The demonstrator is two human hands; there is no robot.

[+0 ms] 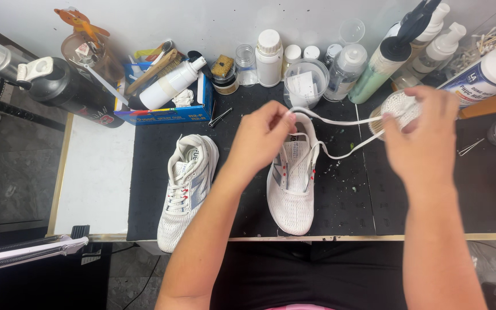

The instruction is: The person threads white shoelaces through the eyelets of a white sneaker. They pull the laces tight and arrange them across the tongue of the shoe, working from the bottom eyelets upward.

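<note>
The left hand (262,135) pinches the flat white shoelace (340,121) at the collar of the white mesh sneaker (291,189) on the black rubber mat (345,195); the right hand (423,135) is closed on the lace's far end. A hard tug could likely drag the shoe into the clear plastic cup (306,82) and bottles behind.

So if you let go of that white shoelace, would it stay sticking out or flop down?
Probably flop. The white shoelace looks thin and flat, and runs straight only where the left hand and right hand pull it. It likely weighs almost nothing, so it should slide easily across the black mat.
</note>
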